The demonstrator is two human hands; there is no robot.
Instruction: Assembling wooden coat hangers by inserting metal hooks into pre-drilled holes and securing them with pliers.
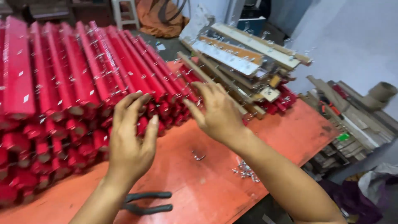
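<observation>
A big stack of red-wrapped wooden bars (62, 83) with small metal hooks lies across the orange table (290, 132), ends toward me. My left hand (130, 139) hovers just in front of the bar ends, fingers spread and empty. My right hand (217, 112) reaches toward the right edge of the stack, fingers apart, fingertips near the bar ends; I cannot tell whether they touch. A loose metal hook (199, 157) lies on the table between my wrists.
Plain wooden slats with hooks (244, 54) are piled on top of the stack at the back right. Dark-handled pliers (147, 202) lie near the table's front edge. A small heap of metal hooks (245, 171) sits by my right forearm. Scrap wood and cardboard (352, 120) lie right of the table.
</observation>
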